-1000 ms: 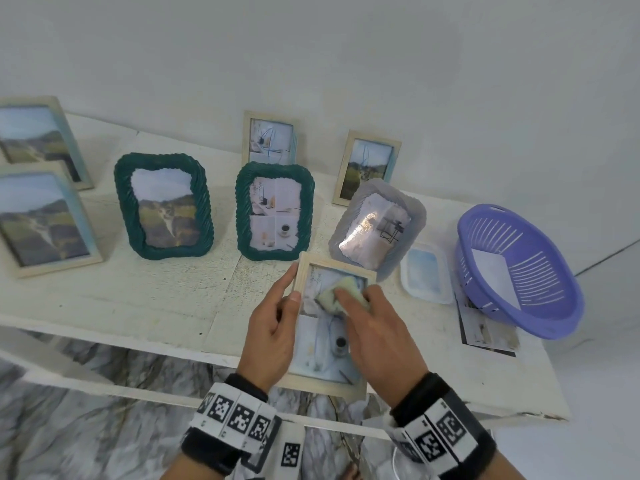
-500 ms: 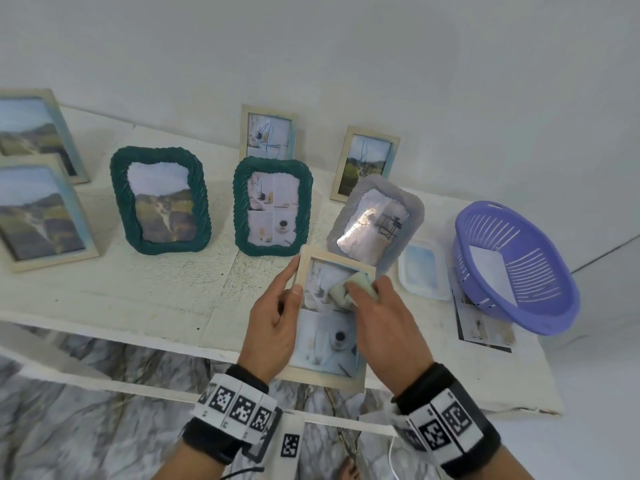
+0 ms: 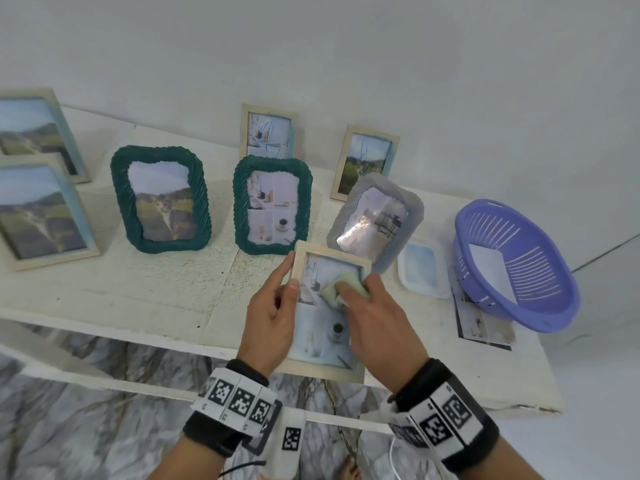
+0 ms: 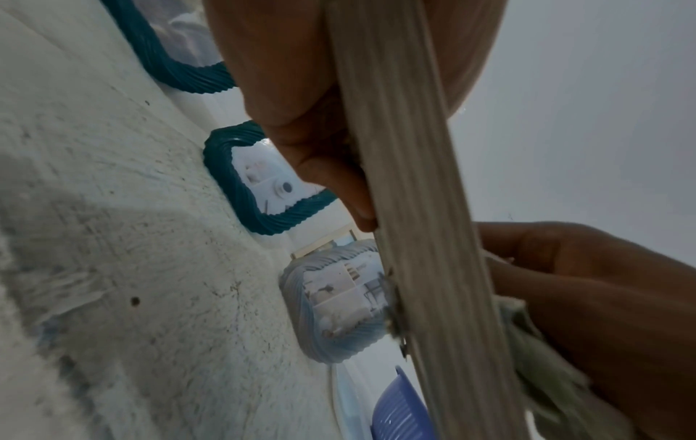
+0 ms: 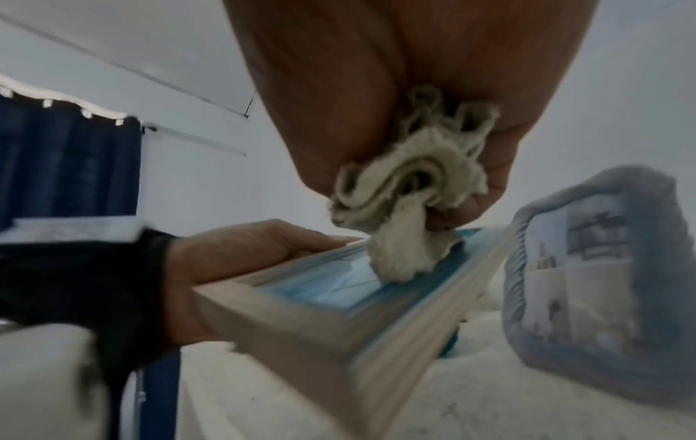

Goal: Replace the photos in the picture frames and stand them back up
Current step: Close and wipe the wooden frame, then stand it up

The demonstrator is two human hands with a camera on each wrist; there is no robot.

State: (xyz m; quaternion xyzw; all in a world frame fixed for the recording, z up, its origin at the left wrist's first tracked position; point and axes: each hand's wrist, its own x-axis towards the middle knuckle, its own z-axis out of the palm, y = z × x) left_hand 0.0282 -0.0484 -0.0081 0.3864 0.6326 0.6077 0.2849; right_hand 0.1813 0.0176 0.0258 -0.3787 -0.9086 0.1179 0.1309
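A pale wooden picture frame [image 3: 333,252] with a blue-toned photo under glass is held above the table's front edge. My left hand [image 3: 273,313] grips its left side, thumb on the front [image 4: 410,208]. My right hand [image 3: 374,317] pinches a bunched pale green cloth [image 3: 341,289] and presses it on the upper part of the glass [image 5: 399,238]. In the right wrist view the frame [image 5: 339,321] tilts up toward the cloth. The frame's back is hidden.
On the white table [image 3: 138,289] stand two green frames [image 3: 159,199] [image 3: 272,204], a grey frame [image 3: 375,220], two small wooden frames [image 3: 268,133] [image 3: 367,161] and two larger ones at left [image 3: 38,213]. A purple basket [image 3: 516,265], a white tray [image 3: 420,268] and loose photos [image 3: 481,323] lie right.
The right hand with the cloth has slid a little over the top of the glass. The left hand keeps the same hold on the frame.
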